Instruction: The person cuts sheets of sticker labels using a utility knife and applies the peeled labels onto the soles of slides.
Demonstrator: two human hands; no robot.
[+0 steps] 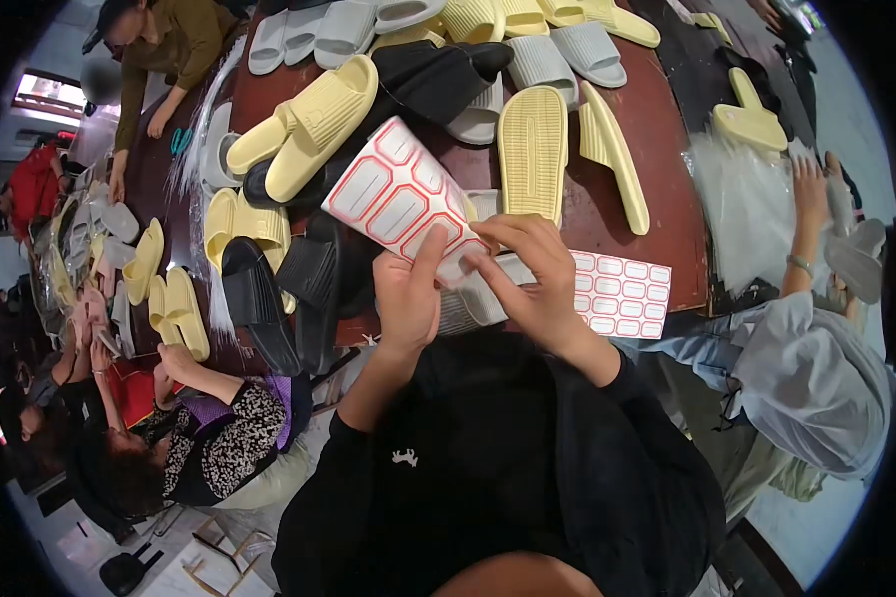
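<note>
A curled sheet of red-bordered sticker labels (393, 189) is held up above the table's near edge. My left hand (408, 294) is closed on its lower part, thumb on the printed face. At the sheet's lower right corner, my right hand (538, 279) pinches with thumb and fingers; whether a single label is coming off there I cannot tell. Just below the hands, a grey slipper (468, 308) is partly hidden. Another flat label sheet (627, 297) lies by my right wrist. Beyond the hands, a yellow slipper (533, 149) rests sole up.
More yellow slippers (329, 124), black slippers (254, 298) and grey slippers (592, 55) crowd the dark red table (657, 129). Clear plastic bags (737, 214) lie at the right. Co-workers sit at left (234, 438) and right (811, 368); another person leans in at upper left.
</note>
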